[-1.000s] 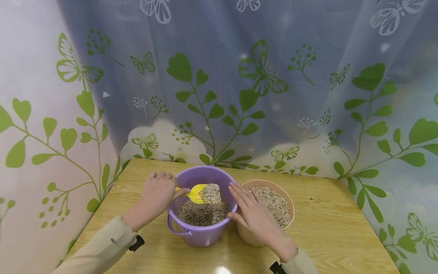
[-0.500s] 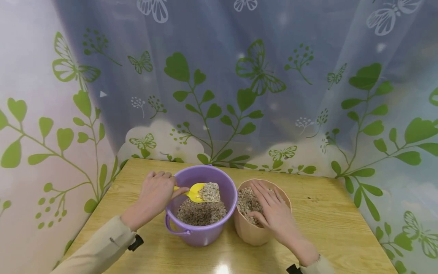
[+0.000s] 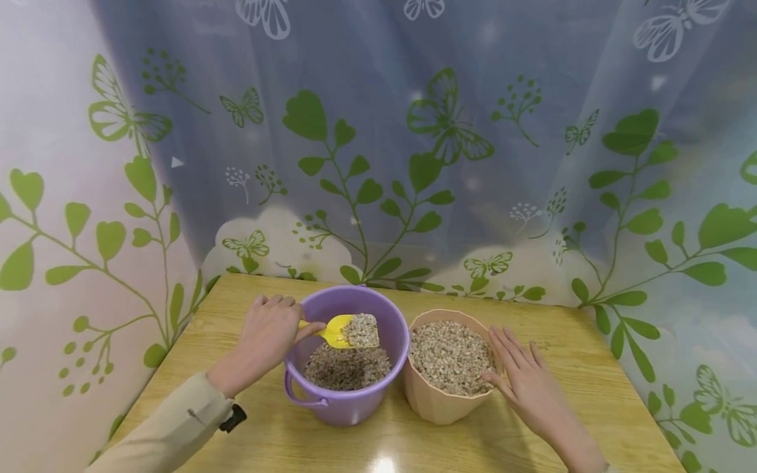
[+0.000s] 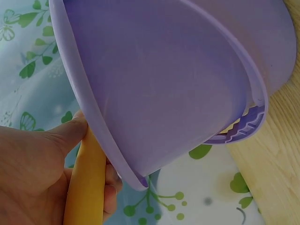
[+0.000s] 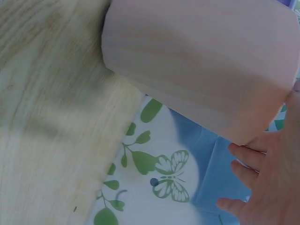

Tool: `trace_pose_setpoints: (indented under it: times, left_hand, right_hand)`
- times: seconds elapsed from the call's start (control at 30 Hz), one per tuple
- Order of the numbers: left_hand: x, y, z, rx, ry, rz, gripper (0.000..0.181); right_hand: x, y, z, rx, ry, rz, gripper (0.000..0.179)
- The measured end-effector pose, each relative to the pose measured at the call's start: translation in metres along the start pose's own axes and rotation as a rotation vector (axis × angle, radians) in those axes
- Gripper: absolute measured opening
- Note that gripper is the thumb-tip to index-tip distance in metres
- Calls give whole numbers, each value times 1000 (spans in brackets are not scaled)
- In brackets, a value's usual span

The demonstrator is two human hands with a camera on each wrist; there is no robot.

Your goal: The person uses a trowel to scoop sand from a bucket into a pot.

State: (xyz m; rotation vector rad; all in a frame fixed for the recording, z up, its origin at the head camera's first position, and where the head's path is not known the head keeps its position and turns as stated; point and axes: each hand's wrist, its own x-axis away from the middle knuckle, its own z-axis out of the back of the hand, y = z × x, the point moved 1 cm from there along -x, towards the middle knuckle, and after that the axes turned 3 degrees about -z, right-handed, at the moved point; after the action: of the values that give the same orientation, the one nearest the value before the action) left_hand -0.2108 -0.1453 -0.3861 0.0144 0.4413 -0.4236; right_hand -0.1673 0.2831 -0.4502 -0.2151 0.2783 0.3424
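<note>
My left hand grips the handle of a yellow toy shovel, its blade heaped with speckled grit and held over the purple bucket. In the left wrist view the yellow handle runs between thumb and fingers, right by the bucket's rim. Similar grit covers the bucket's floor. Beside the bucket stands a peach faceted pot, filled close to its rim with grit. My right hand lies at the pot's right rim with fingers extended, fingertips at its edge.
Both containers stand side by side on a wooden table. The bucket's handle hangs down at its left front. A curtain printed with leaves and butterflies encloses the table's back and sides.
My right hand has moved rightward from the bucket's rim, across the top of the pot, to the pot's right side. The left hand and loaded shovel stay nearly still.
</note>
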Motion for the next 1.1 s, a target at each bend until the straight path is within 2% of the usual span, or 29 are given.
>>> trace_pose_setpoints:
  times: [0.1,0.3,0.5,0.6,0.83,1.0,1.1]
  left_hand:
    - [-2,0,0,2,1,0,48]
    - [-7,2,0,23,-4,-9,49]
    - [-17,12,7,38,-55,-18,49]
    - [-25,20,12,52,-70,-35,47]
    - [-50,45,20,54,-28,-120,51]
    - [-71,66,20,51,-112,-127,50]
    - [-81,79,16,36,-133,-145,51]
  right_hand:
    - [1,2,-2,-11,-35,-20,71]
    - [2,2,-2,-22,-41,-34,69]
    - [2,2,-4,-10,-50,-36,70]
    - [1,1,-3,-13,-54,-38,70]
    - [0,2,-2,-31,-67,-44,70]
    - [0,3,-5,-17,-55,-38,69]
    - [2,3,-5,-14,-48,-39,69]
